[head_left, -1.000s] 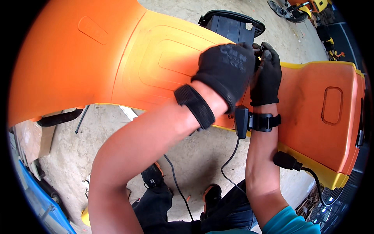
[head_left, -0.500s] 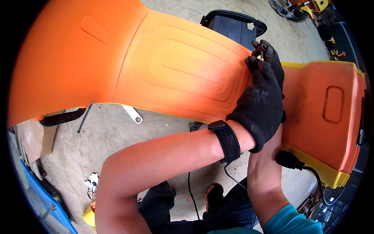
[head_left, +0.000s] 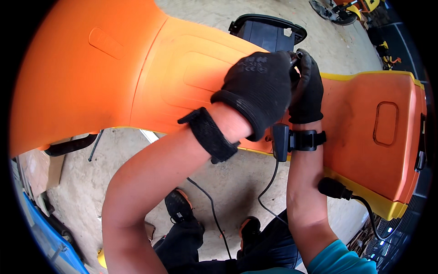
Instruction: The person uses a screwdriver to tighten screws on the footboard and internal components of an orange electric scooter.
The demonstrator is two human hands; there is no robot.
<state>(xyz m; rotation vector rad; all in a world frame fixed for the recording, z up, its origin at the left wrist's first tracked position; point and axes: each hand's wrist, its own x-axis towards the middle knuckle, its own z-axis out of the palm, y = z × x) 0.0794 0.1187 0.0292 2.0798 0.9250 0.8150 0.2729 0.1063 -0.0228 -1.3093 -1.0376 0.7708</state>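
1. The left hand [head_left: 258, 89], black-gloved, bends over the right end of the orange panel [head_left: 148, 91]. Its fingertips are mostly hidden, so how far they close and what they hold cannot be told.
2. The right hand [head_left: 308, 91], also black-gloved, is upright beside it, fingers curled in around a small metal piece [head_left: 299, 55].
3. The metal piece is up at the fingertips, where the two hands meet; in the view it lies just below the right corner of the dark box [head_left: 264, 35].
4. Pale print [head_left: 255, 64] in short lines runs across the back of the left hand, partly blurred.
5. The person's left shoe [head_left: 178, 205] bears small white characters near its toe.
6. At its upper left, the orange panel has a long rounded outline [head_left: 106, 42] with raised marks inside, too faint to read.
7. On the orange cover [head_left: 353, 118] at right is a plain rounded outline [head_left: 386, 123].
8. A whitish patch [head_left: 287, 32] marks the dark box.
9. Black straps circle both wrists; a black module [head_left: 279, 142] with a cable [head_left: 265, 188] sits at the right one. Below is the floor [head_left: 132, 178].
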